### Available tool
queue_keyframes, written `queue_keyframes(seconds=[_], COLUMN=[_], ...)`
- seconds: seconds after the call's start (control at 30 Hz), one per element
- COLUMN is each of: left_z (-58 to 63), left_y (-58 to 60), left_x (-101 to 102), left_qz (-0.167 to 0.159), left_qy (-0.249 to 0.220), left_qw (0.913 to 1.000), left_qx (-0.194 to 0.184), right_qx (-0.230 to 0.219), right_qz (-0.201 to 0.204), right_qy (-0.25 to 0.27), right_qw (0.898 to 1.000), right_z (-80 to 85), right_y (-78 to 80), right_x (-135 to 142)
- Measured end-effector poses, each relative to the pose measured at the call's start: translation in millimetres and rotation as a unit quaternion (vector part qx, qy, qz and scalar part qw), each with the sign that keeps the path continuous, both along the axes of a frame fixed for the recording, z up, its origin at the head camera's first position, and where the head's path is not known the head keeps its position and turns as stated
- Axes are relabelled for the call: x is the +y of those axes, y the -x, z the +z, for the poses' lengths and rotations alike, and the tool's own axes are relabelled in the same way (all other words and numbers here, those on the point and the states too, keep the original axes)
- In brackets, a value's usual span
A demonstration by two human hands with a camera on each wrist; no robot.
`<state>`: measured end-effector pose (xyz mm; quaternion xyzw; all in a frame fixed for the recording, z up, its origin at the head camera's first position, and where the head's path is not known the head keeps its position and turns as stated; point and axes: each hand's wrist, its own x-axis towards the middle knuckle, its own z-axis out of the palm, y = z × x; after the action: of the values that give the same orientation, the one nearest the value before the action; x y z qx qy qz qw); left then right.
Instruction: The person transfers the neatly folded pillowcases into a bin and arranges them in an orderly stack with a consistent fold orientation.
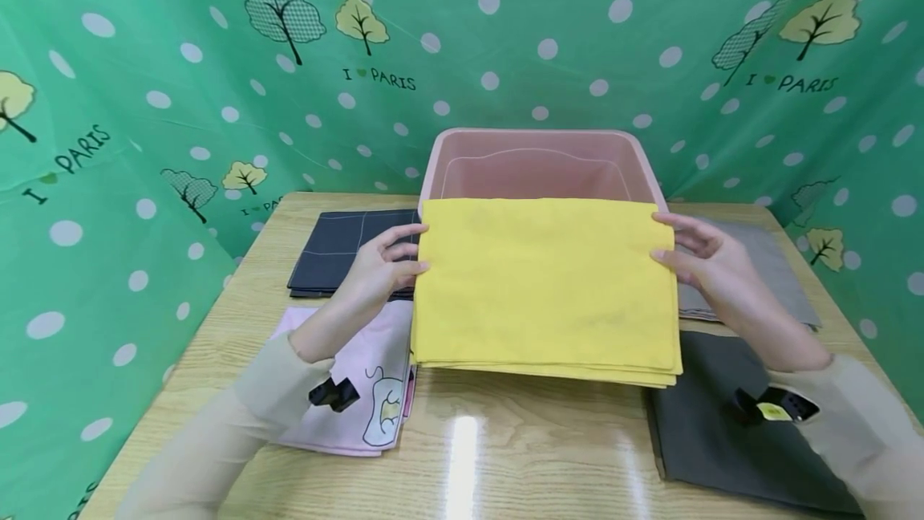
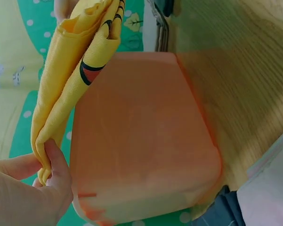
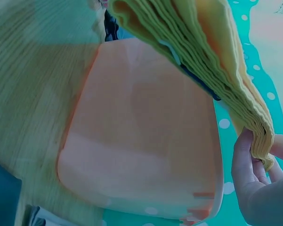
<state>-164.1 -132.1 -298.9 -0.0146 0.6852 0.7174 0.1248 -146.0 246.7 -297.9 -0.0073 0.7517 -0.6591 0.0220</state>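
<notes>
A folded yellow cloth [image 1: 545, 287], likely a garment, is held up between both hands in front of a pink plastic bin [image 1: 537, 136]. My left hand [image 1: 378, 263] pinches its left upper edge between thumb and fingers. On the opposite edge, my right hand [image 1: 703, 259] grips it the same way. Several folded layers show along the side of the yellow cloth [image 3: 216, 61] in the right wrist view. A dark and red print marks the cloth's underside [image 2: 68, 101] in the left wrist view. The lower part of the bin is hidden behind the cloth in the head view.
Left of the bin lies a dark folded cloth with thin lines [image 1: 346, 243]; nearer is a pink folded cloth [image 1: 354, 416] with a cartoon print. On the right are a grey folded cloth [image 1: 765, 263] and a dark grey one [image 1: 722, 432]. A green dotted curtain [image 1: 505, 38] hangs behind the wooden table [image 1: 549, 456].
</notes>
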Motion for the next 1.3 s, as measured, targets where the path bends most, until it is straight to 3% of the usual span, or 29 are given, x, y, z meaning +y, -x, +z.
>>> queue_keyframes(seconds=[0.2, 0.5, 1.03, 1.3], left_z=[6.3, 14.5, 31.3, 43.8], left_y=[9.6, 21.7, 48.3, 64.8], left_x=[1.0, 3.1, 7.5, 11.9], left_qz=[0.007, 0.009, -0.002, 0.012], left_qy=[0.003, 0.004, 0.008, 0.021], left_qw=[0.9999, 0.9999, 1.0000, 0.9997], left_qx=[-0.011, -0.009, -0.003, -0.005], right_qx=[0.003, -0.015, -0.057, -0.079], right_qz=[-0.004, -0.009, -0.006, -0.008], right_qy=[-0.044, -0.069, -0.071, -0.074], right_qw=[0.999, 0.997, 0.996, 0.994], right_z=[5.2, 15.0, 38.9, 51.8], right_y=[10.7, 24.2, 50.1, 64.8], right_x=[-0.6, 0.6, 3.9, 5.8])
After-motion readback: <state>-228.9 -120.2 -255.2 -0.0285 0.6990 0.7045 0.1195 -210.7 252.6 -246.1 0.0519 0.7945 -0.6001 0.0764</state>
